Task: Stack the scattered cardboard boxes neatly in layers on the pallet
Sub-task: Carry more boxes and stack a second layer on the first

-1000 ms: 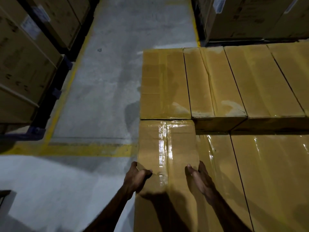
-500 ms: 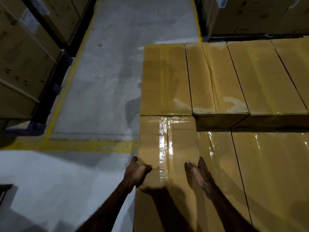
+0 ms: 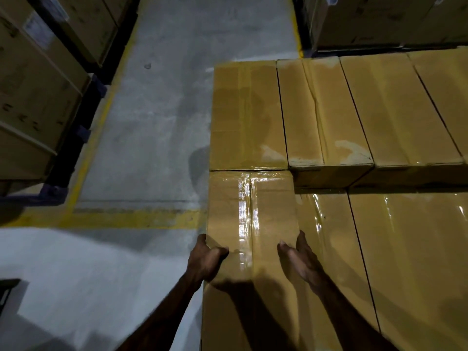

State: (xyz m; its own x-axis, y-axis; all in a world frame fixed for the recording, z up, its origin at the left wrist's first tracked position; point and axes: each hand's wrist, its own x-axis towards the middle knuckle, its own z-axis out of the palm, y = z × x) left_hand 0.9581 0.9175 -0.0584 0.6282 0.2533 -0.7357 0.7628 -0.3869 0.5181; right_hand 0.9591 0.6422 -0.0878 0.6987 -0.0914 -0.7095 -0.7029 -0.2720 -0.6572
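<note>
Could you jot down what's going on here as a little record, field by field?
Place: warehouse aisle, concrete floor with yellow line
Box being handled: taped box, its far end against the far-row box
Left hand: grips the box's left edge
Right hand: lies against the box's right side
Neighbours: lower shiny boxes to its right

No words or numbers clear enough to read, white label (image 3: pixel 38 34) on a box on the left too blurry, dark marks (image 3: pixel 22 115) printed on that stack (image 3: pixel 33 97) too dim to make out
</note>
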